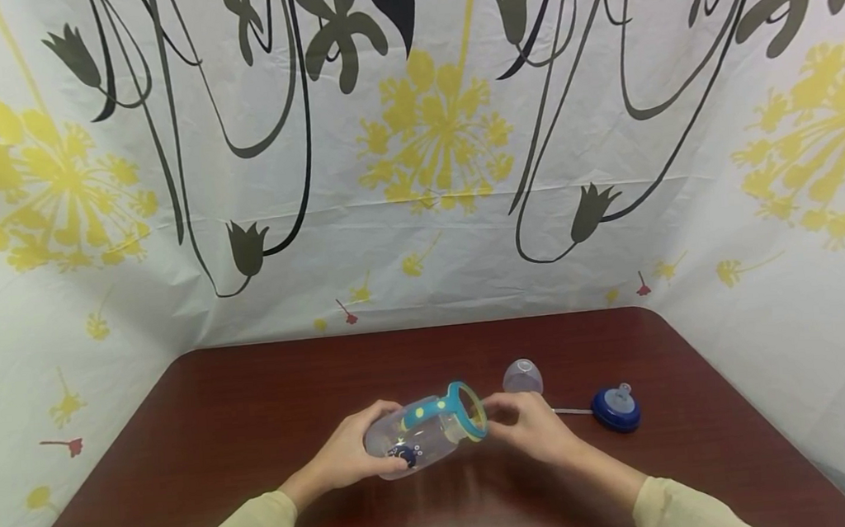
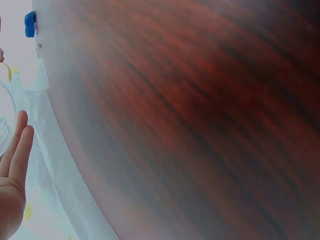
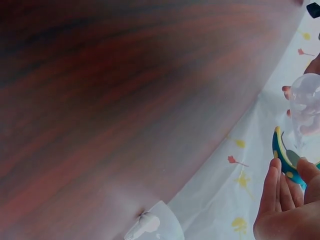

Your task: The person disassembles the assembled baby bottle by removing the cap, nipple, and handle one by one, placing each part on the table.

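Note:
A clear baby bottle (image 1: 414, 442) with a dark blue print lies tilted in my left hand (image 1: 355, 451), which grips its body from the left. At its mouth end is a teal handle ring (image 1: 454, 402) with yellow dots. My right hand (image 1: 535, 424) is at this ring's right side. In the right wrist view, the right hand (image 3: 290, 205) pinches the teal handle (image 3: 286, 162) between thumb and fingers, close to the bottle (image 3: 306, 105). Only part of the left hand (image 2: 14, 175) shows in the left wrist view, against the bottle's edge.
Behind the right hand a clear domed cap (image 1: 522, 377) stands on the dark red-brown table (image 1: 291, 390). To its right lies a blue bottle lid (image 1: 616, 408) with a clear spout and a pale straw (image 1: 571, 410). A flower-patterned sheet (image 1: 453, 277) hangs behind the table.

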{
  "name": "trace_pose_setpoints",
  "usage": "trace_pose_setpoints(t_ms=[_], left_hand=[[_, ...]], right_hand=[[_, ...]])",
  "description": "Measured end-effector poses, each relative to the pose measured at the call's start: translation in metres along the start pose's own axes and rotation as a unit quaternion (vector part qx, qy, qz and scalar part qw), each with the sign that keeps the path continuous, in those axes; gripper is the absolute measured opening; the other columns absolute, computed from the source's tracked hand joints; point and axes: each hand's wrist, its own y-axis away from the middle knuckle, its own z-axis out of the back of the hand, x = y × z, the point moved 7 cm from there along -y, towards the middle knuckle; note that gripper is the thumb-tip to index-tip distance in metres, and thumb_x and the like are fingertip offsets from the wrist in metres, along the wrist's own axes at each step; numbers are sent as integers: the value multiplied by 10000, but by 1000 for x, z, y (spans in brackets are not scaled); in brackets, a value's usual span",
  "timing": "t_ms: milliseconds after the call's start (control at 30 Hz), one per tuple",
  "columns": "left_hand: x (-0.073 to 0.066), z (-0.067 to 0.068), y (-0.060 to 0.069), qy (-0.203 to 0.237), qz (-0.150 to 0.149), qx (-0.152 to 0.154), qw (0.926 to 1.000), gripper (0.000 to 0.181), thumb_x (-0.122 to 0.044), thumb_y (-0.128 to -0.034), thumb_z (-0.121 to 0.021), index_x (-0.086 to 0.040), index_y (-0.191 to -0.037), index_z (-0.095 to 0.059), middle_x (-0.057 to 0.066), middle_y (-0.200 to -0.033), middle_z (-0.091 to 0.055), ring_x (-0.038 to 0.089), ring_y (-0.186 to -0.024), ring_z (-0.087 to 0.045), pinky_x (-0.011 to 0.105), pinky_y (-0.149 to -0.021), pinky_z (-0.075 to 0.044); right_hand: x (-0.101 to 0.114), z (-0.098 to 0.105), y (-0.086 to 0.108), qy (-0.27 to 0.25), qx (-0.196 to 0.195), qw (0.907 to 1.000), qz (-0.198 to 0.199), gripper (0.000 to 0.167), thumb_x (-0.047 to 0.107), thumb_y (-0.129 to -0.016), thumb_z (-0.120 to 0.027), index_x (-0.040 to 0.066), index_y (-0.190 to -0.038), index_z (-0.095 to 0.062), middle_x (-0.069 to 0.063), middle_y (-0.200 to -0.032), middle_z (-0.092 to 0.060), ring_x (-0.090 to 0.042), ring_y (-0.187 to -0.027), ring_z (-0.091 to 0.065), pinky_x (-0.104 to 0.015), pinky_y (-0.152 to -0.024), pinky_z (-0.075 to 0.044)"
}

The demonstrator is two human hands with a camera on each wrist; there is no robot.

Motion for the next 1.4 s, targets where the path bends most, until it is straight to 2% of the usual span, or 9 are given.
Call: trace_pose_setpoints(t_ms=[67,100,167,300,367,667,1000,1200,1400], left_hand=[[-11,3,1,69,24,43,10000,530,-240,-666,-746,-139,-1126,-504,30,-952,-566,219,-821,-533,294,-661,-433],[-10,3,1,86,16,50,9999,531,-243,-666,-746,-138,-1127,-504,30,-952,-567,216,-821,-533,294,-659,-433],[-6,2,0,75,25,57,10000,538,-277,-666,-746,-158,-1130,-502,10,-949,-567,191,-819,-532,289,-661,-433],[16,-2,-1,-45,-41,-41,10000,553,-374,-653,-743,-228,-1128,-501,-74,-929,-560,115,-807,-524,279,-664,-430],[15,-2,-1,-63,-48,-56,10000,559,-378,-650,-744,-220,-1129,-503,-75,-928,-561,114,-806,-525,281,-668,-431],[15,-2,-1,-56,-52,-67,9999,566,-376,-647,-746,-202,-1131,-508,-81,-924,-558,108,-800,-523,279,-668,-429],[18,-3,-1,-138,-55,-80,9999,560,-385,-646,-744,-234,-1128,-504,-87,-925,-558,107,-797,-522,279,-662,-429],[17,-2,-1,-156,-140,-96,9997,565,-383,-646,-743,-217,-1132,-507,-71,-929,-563,113,-796,-524,281,-656,-427],[16,-2,-1,-208,-201,-131,9995,560,-387,-646,-741,-226,-1128,-506,-79,-941,-565,107,-802,-526,285,-665,-426]], right_hand=[[1,2,0,50,-81,9999,46,170,64,-788,-651,16,-952,-643,-24,-832,-641,-111,-761,-592,-287,-678,-469],[0,3,0,55,-129,9999,54,167,65,-784,-656,27,-946,-647,-21,-825,-643,-107,-757,-594,-285,-676,-469],[-7,3,0,126,-180,9997,120,165,97,-786,-661,40,-942,-653,4,-817,-642,-97,-749,-593,-284,-668,-468],[-31,1,-2,203,-195,9995,116,216,251,-796,-656,99,-950,-662,101,-808,-629,-57,-745,-589,-265,-663,-464],[-42,0,-2,150,-167,9997,44,263,318,-793,-645,116,-962,-663,136,-815,-622,-47,-752,-590,-258,-670,-463],[-41,7,0,-27,-254,9997,-37,198,263,-783,-669,152,-947,-664,114,-806,-630,-65,-742,-598,-261,-666,-466],[-43,13,1,239,-271,9993,34,228,226,-780,-676,90,-963,-666,119,-794,-625,-47,-726,-592,-250,-644,-469],[-41,18,2,318,-342,9987,225,193,212,-777,-679,137,-954,-665,104,-817,-629,-47,-730,-595,-248,-635,-471],[-39,23,3,277,-263,9993,54,174,205,-789,-666,161,-957,-656,102,-825,-628,-49,-735,-596,-234,-636,-472]])
